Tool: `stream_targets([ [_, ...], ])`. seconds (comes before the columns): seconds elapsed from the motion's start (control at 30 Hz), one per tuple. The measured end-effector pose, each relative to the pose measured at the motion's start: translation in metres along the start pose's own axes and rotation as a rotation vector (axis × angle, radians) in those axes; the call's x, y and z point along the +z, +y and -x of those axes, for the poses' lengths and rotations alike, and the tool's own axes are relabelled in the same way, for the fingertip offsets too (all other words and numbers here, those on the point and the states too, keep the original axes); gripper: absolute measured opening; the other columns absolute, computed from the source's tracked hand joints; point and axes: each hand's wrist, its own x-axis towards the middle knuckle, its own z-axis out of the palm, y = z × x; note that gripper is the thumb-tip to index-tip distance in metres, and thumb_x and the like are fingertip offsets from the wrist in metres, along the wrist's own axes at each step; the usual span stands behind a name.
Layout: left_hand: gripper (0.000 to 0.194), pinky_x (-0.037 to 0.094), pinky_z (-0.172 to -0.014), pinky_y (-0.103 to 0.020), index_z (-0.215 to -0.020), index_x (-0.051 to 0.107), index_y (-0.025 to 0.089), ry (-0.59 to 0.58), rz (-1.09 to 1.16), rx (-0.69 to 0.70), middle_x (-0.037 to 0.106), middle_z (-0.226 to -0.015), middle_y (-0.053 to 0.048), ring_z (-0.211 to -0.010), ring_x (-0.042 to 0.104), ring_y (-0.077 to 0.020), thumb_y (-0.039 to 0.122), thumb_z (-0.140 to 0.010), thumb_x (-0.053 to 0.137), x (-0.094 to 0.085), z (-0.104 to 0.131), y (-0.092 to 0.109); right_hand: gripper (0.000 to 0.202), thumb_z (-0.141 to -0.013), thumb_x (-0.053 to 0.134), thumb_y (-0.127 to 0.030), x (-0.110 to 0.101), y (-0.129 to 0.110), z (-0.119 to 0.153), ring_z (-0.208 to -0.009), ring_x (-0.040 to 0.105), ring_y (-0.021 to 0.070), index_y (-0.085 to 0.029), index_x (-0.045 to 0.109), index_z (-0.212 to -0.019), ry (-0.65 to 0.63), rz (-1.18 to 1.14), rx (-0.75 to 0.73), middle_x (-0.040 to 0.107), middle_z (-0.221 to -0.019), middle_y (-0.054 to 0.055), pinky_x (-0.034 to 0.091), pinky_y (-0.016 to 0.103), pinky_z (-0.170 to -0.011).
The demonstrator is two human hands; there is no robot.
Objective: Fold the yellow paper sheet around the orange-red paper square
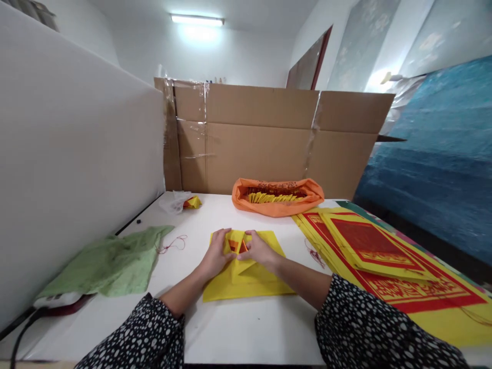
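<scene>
A yellow paper sheet lies on the white table in front of me, partly folded, with red print showing at the fold. My left hand presses the left side of the fold with its fingers on the paper. Touching it from the right, my right hand pinches the folded flap near the red patch. Both sleeves are black with white dots.
A stack of yellow and red printed sheets lies to the right. An orange bag with folded yellow papers sits behind. A green cloth lies at left, a small plastic bag beyond it. A cardboard wall stands at the back.
</scene>
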Motion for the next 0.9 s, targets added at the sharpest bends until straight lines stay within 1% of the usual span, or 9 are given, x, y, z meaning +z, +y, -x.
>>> stream_targets([
  [0.13, 0.103, 0.047, -0.095, -0.041, -0.147, 0.005, 0.021, 0.000, 0.407, -0.139, 0.045, -0.134, -0.018, -0.113, 0.057, -0.0243, 0.025, -0.070, 0.072, 0.002, -0.002, 0.013, 0.084, -0.056, 0.078, -0.027, 0.007, 0.003, -0.012, -0.070, 0.055, 0.0147, -0.015, 0.036, -0.127, 0.039, -0.100, -0.220, 0.052, -0.074, -0.003, 0.043, 0.028, -0.069],
  [0.2, 0.082, 0.051, -0.087, -0.039, -0.143, 0.023, 0.016, -0.013, 0.404, -0.150, 0.060, -0.117, -0.015, -0.098, 0.064, -0.0239, 0.029, -0.076, 0.068, 0.000, -0.007, 0.017, 0.063, -0.063, 0.075, -0.030, 0.006, 0.000, -0.016, -0.073, 0.055, 0.0156, -0.015, 0.047, -0.117, 0.056, -0.046, -0.341, 0.055, -0.076, -0.001, 0.044, 0.029, -0.071],
  [0.27, 0.047, 0.050, -0.089, -0.037, -0.125, 0.052, 0.012, -0.007, 0.214, -0.053, 0.066, -0.105, -0.012, -0.097, 0.065, -0.0242, 0.030, -0.082, 0.061, -0.004, -0.012, 0.019, 0.043, -0.072, 0.071, -0.028, 0.004, -0.006, -0.015, -0.084, 0.057, 0.0175, -0.017, 0.055, -0.111, 0.155, 0.154, -0.524, 0.060, -0.090, 0.004, 0.044, 0.032, -0.079],
  [0.33, 0.032, 0.048, -0.093, -0.035, -0.115, 0.063, 0.015, -0.008, -0.073, 0.120, 0.067, -0.108, -0.008, -0.103, 0.063, -0.0228, 0.025, -0.085, 0.054, -0.009, -0.015, 0.020, 0.039, -0.077, 0.067, -0.021, -0.002, -0.013, -0.010, -0.101, 0.056, 0.0191, -0.021, 0.058, -0.116, 0.272, 0.389, -0.774, 0.061, -0.110, 0.005, 0.041, 0.035, -0.090],
  [0.4, 0.039, 0.044, -0.100, -0.035, -0.120, 0.063, 0.020, -0.037, -0.377, 0.297, 0.064, -0.116, -0.004, -0.107, 0.062, -0.0204, 0.014, -0.083, 0.051, -0.011, -0.013, 0.021, 0.043, -0.081, 0.062, -0.012, -0.009, -0.016, -0.001, -0.112, 0.053, 0.0187, -0.024, 0.057, -0.122, 0.271, 0.568, -1.018, 0.061, -0.119, 0.004, 0.037, 0.037, -0.096],
  [0.5, 0.047, 0.035, -0.109, -0.038, -0.124, 0.060, 0.018, -0.183, -0.659, 0.448, 0.060, -0.124, -0.007, -0.112, 0.059, -0.0203, 0.005, -0.080, 0.049, -0.009, -0.006, 0.021, 0.029, -0.090, 0.049, -0.009, -0.020, -0.007, 0.014, -0.106, 0.058, 0.0163, -0.021, 0.064, -0.112, 0.096, 0.728, -1.203, 0.066, -0.112, 0.003, 0.041, 0.035, -0.092],
  [0.63, 0.053, 0.031, -0.112, -0.031, -0.133, 0.055, 0.017, -0.438, -0.564, 0.463, 0.052, -0.135, -0.009, -0.127, 0.047, -0.0180, 0.004, -0.082, 0.045, -0.006, 0.005, 0.018, 0.031, -0.099, 0.039, -0.022, -0.032, 0.024, 0.033, -0.114, 0.057, 0.0146, -0.020, 0.066, -0.113, -0.170, 0.882, -1.040, 0.063, -0.119, 0.004, 0.041, 0.034, -0.100],
  [0.73, 0.068, 0.035, -0.110, -0.031, -0.142, 0.045, 0.021, -0.479, -0.439, 0.381, 0.047, -0.139, -0.005, -0.129, 0.046, -0.0187, 0.002, -0.076, 0.043, -0.008, 0.007, 0.014, 0.036, -0.100, 0.034, -0.026, -0.036, 0.038, 0.041, -0.123, 0.051, 0.0136, -0.019, 0.063, -0.121, -0.329, 0.904, -0.890, 0.058, -0.127, 0.003, 0.038, 0.033, -0.107],
  [0.9, 0.055, 0.037, -0.107, -0.034, -0.140, 0.048, 0.024, -0.416, -0.364, 0.315, 0.050, -0.137, -0.004, -0.127, 0.048, -0.0224, 0.018, -0.085, 0.052, -0.008, 0.005, 0.012, 0.032, -0.096, 0.039, -0.024, -0.036, 0.030, 0.041, -0.107, 0.061, 0.0142, -0.022, 0.068, -0.111, -0.273, 0.653, -0.693, 0.066, -0.113, 0.000, 0.045, 0.031, -0.096],
])
